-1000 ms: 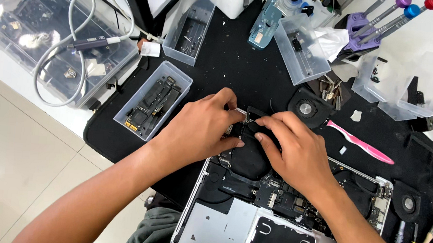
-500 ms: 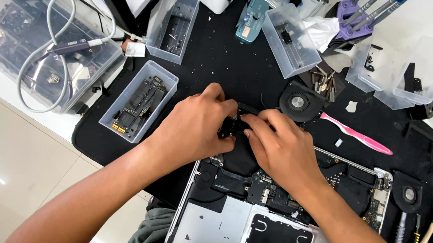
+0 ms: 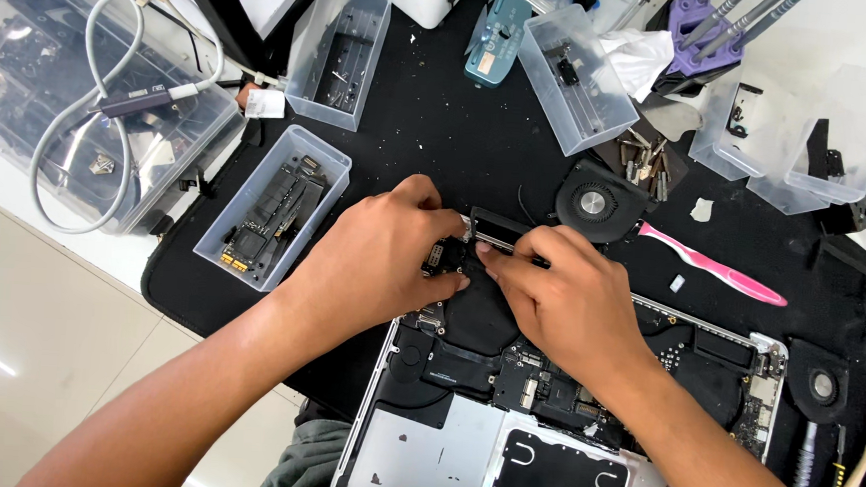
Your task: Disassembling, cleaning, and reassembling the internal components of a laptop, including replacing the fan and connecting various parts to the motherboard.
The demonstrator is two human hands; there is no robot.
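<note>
- Left hand [image 3: 382, 255]: rests palm-down over the upper left corner of the opened laptop chassis [image 3: 410, 453], fingers curled narrow; the thumb and fingertips pinch at the left end of a small black part [image 3: 499, 233] at the chassis's far edge.
- Right hand [image 3: 560, 301]: lies just beside the left, fingers drawn close together, index and thumb pressed on the same black part from the right. Both hands touch it; whether it is lifted clear or seated in the board cannot be told, as the fingers hide its underside.
- Step in hand, as judged: freeing or seating a small internal component at the laptop's rear edge, with the logic board [image 3: 545, 381] exposed.
- Next move, as judged: calls for a steady, even two-sided pull or press, keeping the part level so that no connector or flex cable beneath is strained.
- Surroundings: a loose cooling fan [image 3: 596, 200] lies on the black mat [image 3: 420, 132] just beyond the hands; a pink pry tool [image 3: 712, 271] lies to its right; a clear tray of circuit boards [image 3: 275, 204] stands left of the left hand; the desk [image 3: 29, 299] shows pale at lower left.
</note>
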